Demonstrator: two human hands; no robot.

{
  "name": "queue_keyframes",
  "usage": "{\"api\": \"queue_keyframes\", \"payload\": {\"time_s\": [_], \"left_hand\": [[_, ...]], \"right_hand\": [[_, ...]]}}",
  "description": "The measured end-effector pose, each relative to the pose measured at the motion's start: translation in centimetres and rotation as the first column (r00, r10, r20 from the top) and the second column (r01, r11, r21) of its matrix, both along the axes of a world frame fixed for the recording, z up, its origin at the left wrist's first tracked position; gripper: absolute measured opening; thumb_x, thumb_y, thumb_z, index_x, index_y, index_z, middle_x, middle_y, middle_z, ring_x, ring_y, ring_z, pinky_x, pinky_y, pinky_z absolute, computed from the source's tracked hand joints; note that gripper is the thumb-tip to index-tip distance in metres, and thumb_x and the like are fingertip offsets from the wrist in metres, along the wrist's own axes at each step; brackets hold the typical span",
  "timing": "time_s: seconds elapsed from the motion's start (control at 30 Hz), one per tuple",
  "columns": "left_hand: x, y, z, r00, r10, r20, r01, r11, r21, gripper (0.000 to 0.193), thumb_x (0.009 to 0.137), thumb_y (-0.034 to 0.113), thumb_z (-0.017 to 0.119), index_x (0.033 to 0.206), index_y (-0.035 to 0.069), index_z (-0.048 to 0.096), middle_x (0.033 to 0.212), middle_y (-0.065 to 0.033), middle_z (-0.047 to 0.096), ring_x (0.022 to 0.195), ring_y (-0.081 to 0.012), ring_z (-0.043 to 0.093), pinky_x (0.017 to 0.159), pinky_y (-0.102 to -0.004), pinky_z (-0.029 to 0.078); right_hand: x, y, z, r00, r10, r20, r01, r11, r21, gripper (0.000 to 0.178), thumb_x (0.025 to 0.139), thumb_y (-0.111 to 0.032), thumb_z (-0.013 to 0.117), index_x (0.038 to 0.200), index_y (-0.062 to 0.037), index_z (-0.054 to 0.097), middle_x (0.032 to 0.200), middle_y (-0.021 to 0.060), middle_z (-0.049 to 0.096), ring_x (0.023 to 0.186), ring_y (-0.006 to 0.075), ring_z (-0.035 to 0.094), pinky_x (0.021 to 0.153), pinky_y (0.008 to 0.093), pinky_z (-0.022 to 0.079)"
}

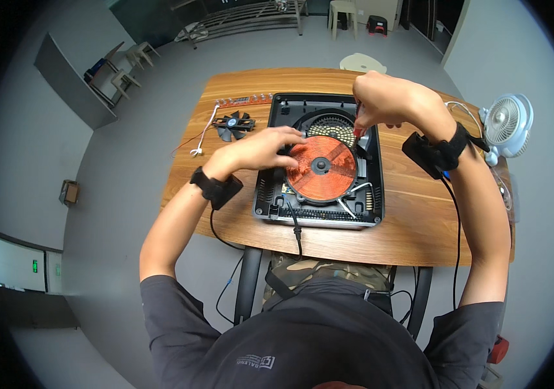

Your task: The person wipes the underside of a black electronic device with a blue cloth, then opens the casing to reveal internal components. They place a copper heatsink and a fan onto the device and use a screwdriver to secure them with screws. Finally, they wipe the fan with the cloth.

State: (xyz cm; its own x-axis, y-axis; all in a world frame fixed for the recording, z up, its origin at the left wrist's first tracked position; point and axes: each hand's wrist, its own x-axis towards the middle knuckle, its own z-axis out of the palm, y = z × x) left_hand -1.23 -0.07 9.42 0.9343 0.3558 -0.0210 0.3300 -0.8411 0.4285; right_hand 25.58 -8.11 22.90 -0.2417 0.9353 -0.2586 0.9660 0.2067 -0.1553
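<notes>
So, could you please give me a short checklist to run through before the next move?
1. Left hand at the coil's left edge: ok.
2. Right hand gripping the red tool: ok.
3. Tool tip properly seated: cannot tell, too small.
4. Black fan clear of the casing: ok, left of it.
5. Black cord unplugged: cannot tell, far end unclear.

Bench-repair workshop by its look: wood-topped table (419, 217) beneath the fingers (284, 137); opened black casing (267, 206), copper-coloured coil (336, 183) right under them; loose fan (230, 128), circuit strip (246, 100) leftward; stools (362, 63) beyond.
</notes>
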Motion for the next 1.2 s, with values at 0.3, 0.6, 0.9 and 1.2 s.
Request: {"api": "queue_keyframes", "payload": {"time_s": [0.3,0.6,0.9,1.2], "left_hand": [[-10.2,2.6,-0.2,0.865,0.5,-0.045,-0.496,0.865,0.08,0.024,0.09,0.013,0.074,0.11,-0.001,0.073,0.1,-0.0183,0.076,0.093,-0.0302,0.075,0.086,-0.0376,0.059],[-12.9,2.1,-5.4,0.747,0.653,-0.124,-0.62,0.752,0.226,0.023,0.083,0.009,0.078,0.101,-0.004,0.077,0.095,-0.0227,0.076,0.089,-0.0342,0.075,0.081,-0.04,0.06],[-12.0,1.5,-6.4,0.735,0.675,-0.056,-0.629,0.711,0.312,0.01,0.081,0.004,0.076,0.09,0.001,0.078,0.088,-0.0215,0.074,0.084,-0.0387,0.073,0.078,-0.0451,0.059],[-11.7,0.9,-5.7,0.699,0.71,-0.082,-0.632,0.668,0.392,0.007,0.08,0.007,0.071,0.083,0.002,0.075,0.084,-0.0227,0.073,0.082,-0.0401,0.072,0.075,-0.0478,0.058]], "right_hand": [[-0.1,0.0,0.3,1.0,0.015,-0.01,-0.015,1.0,0.015,0.021,0.076,-0.011,0.082,0.077,0.0087,0.075,0.064,0.018,0.07,0.055,0.0249,0.071,0.047,0.0357,0.057],[0.0,-0.2,-0.1,1.0,0.029,0.009,-0.03,0.998,0.057,0.02,0.075,-0.011,0.081,0.077,0.0074,0.075,0.068,0.0195,0.071,0.058,0.0263,0.072,0.05,0.0367,0.058],[0.4,-0.8,0.0,0.995,0.099,-0.032,-0.095,0.99,0.102,0.027,0.076,-0.013,0.083,0.069,0.0099,0.069,0.057,0.0183,0.065,0.048,0.0251,0.066,0.043,0.0364,0.053],[0.0,-0.4,-0.4,0.999,0.031,-0.018,-0.03,0.998,0.051,0.023,0.072,-0.013,0.082,0.074,0.0081,0.073,0.066,0.0204,0.07,0.06,0.0284,0.072,0.051,0.0386,0.058]]}}
